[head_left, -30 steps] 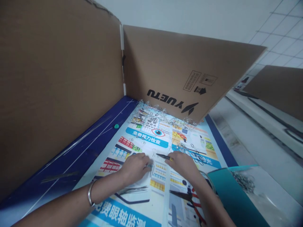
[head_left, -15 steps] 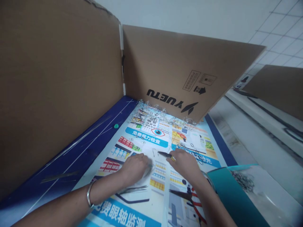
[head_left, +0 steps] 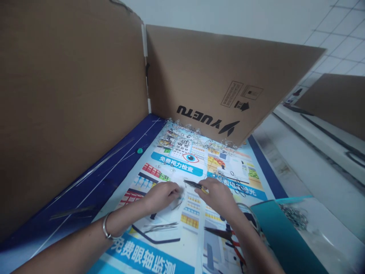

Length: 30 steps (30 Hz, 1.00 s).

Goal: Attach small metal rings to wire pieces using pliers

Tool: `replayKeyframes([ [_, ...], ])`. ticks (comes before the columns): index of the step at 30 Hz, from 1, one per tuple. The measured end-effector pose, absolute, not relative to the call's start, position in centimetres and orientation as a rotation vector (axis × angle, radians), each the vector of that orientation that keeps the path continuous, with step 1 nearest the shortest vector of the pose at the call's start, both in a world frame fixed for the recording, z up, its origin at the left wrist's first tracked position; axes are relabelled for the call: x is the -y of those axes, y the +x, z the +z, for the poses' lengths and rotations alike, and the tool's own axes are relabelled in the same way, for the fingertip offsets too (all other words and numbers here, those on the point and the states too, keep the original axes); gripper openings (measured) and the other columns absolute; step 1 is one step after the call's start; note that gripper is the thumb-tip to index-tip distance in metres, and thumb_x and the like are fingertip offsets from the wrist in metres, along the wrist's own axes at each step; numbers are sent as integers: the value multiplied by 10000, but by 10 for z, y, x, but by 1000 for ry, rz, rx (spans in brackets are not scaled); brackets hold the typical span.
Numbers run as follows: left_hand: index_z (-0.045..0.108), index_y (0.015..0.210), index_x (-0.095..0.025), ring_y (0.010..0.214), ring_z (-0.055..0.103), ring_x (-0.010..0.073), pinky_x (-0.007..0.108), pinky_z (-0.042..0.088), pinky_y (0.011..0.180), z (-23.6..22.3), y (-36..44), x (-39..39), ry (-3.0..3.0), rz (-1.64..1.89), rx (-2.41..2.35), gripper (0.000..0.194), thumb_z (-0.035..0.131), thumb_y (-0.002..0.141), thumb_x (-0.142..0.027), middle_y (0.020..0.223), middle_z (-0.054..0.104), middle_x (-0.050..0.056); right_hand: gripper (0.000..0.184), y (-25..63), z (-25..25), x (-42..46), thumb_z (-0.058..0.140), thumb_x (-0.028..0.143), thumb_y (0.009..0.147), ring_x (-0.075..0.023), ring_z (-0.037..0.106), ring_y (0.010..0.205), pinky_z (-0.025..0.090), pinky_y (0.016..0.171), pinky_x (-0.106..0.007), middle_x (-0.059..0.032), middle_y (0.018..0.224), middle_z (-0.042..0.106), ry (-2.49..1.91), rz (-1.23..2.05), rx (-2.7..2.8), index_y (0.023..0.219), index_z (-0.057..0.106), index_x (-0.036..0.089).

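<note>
My right hand [head_left: 218, 196] grips pliers [head_left: 195, 185] with dark pointed jaws and yellow on the handle. Right at the jaw tips is a small bent wire [head_left: 185, 182]; I cannot tell if the jaws pinch it. My left hand [head_left: 164, 196] is closed, fingers pinched together, and thin wires [head_left: 178, 204] stick out below its fingertips. More straight wires [head_left: 161, 227] lie on the printed poster just below that hand. Beneath my right forearm rests a second cutting tool [head_left: 221, 233] with dark blades and red handles, partly covered.
Many small bent wire pieces [head_left: 182, 131] lie along the foot of the cardboard wall [head_left: 211, 87]. Dark rings [head_left: 241, 187] sit beyond my right hand. A teal-edged box [head_left: 285, 228] with a metal heap [head_left: 295, 216] stands at right. Another cardboard wall [head_left: 71, 95] borders the left.
The pliers have moved slightly left, bringing their tips to the small bent wire. My left hand has turned a little and shifted left, with the wires now showing below its fingers.
</note>
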<state>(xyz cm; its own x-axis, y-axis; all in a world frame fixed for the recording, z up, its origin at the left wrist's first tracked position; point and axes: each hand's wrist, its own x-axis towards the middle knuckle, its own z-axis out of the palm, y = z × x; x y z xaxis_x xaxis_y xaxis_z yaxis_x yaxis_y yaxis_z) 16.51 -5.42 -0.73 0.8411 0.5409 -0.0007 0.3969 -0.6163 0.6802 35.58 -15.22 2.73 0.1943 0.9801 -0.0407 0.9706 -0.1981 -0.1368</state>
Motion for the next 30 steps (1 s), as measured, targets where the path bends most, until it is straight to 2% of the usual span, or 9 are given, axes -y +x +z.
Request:
replayKeyframes([
  [4, 623, 755, -172, 703, 538, 132, 205, 373, 624, -9, 166, 50, 2071, 353, -620, 164, 465, 763, -215, 740, 628, 8, 270, 355, 22, 149, 476, 415, 788, -163, 558, 819, 378, 690, -238, -34, 881, 625, -2207, 342, 1824, 907, 633, 230],
  [8, 571, 688, -139, 544, 440, 87, 188, 325, 516, -13, 169, 46, 1758, 419, -659, 147, 482, 747, -239, 581, 513, -26, 276, 348, 15, 145, 473, 428, 783, -139, 527, 699, 381, 619, -226, -5, 748, 598, -1916, 618, 1545, 846, 618, 201],
  [11, 543, 672, -132, 524, 402, 74, 188, 310, 504, -14, 170, 46, 1624, 470, -666, 142, 510, 731, -257, 574, 469, -37, 255, 339, 9, 144, 495, 423, 765, -118, 474, 626, 361, 569, -217, 18, 680, 546, -1784, 776, 1348, 792, 592, 189],
  [20, 549, 689, -135, 470, 394, 68, 186, 287, 466, -14, 170, 54, 1478, 399, -624, 230, 577, 714, -362, 526, 483, -37, 165, 324, 1, 142, 557, 348, 704, -93, 382, 558, 320, 526, -209, 42, 596, 451, -1667, 937, 1172, 701, 558, 183],
  [30, 611, 714, -123, 499, 433, 76, 193, 321, 488, -14, 170, 52, 1469, 417, -592, 188, 583, 715, -309, 564, 534, -19, 193, 318, -1, 144, 581, 365, 697, -82, 400, 511, 328, 487, -204, 48, 545, 458, -1630, 1107, 1056, 685, 559, 173],
])
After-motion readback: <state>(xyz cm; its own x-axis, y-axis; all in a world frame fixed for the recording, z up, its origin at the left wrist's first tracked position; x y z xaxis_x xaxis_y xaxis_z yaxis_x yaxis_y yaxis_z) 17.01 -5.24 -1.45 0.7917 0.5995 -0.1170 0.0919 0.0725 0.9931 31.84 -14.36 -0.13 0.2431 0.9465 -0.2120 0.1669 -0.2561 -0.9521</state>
